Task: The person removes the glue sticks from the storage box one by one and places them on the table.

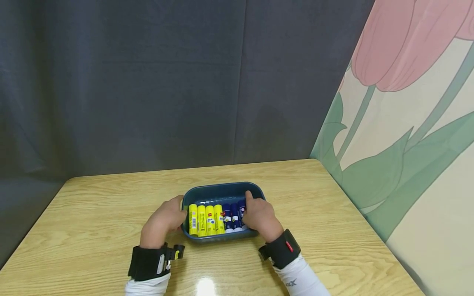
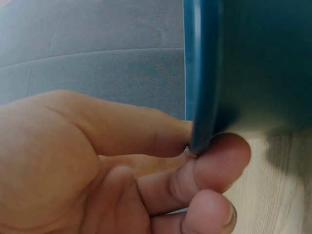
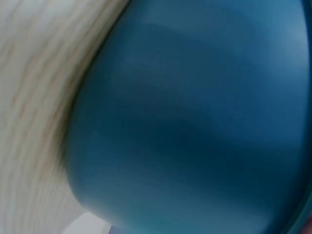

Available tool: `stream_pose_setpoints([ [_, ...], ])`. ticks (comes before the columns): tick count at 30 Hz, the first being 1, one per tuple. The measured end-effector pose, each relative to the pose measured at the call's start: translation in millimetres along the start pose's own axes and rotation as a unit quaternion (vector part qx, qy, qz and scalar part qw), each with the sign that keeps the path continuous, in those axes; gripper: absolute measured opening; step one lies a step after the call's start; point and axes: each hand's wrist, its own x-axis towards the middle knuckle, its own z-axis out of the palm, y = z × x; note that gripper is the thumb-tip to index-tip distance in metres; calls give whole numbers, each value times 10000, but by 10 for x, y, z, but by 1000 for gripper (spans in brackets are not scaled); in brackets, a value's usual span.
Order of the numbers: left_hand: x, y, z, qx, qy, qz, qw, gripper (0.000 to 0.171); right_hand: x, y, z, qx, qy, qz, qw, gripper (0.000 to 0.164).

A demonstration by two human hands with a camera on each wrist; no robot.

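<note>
A dark blue plastic bin sits on the table between both hands. Inside lies a row of tubes that look like glue sticks: several yellow ones on the left and dark blue ones with white ends on the right. My left hand pinches the bin's left rim; the left wrist view shows the thumb on one side and fingertips on the other. My right hand reaches over the bin's right end, beside the blue tubes. Its fingertips are mostly hidden, so I cannot tell what they hold.
The wooden table stretches out around the bin. Behind its far edge hangs a dark grey curtain. A wall with painted tulips runs along the right side. Each wrist wears a black strap.
</note>
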Motion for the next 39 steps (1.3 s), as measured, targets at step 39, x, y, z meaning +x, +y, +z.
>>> stream_pose_setpoints([
  [39,13,-9,-17,-4,-96,-88,9999,63,-10,7,-85,1163,-140,-122,9930,56],
])
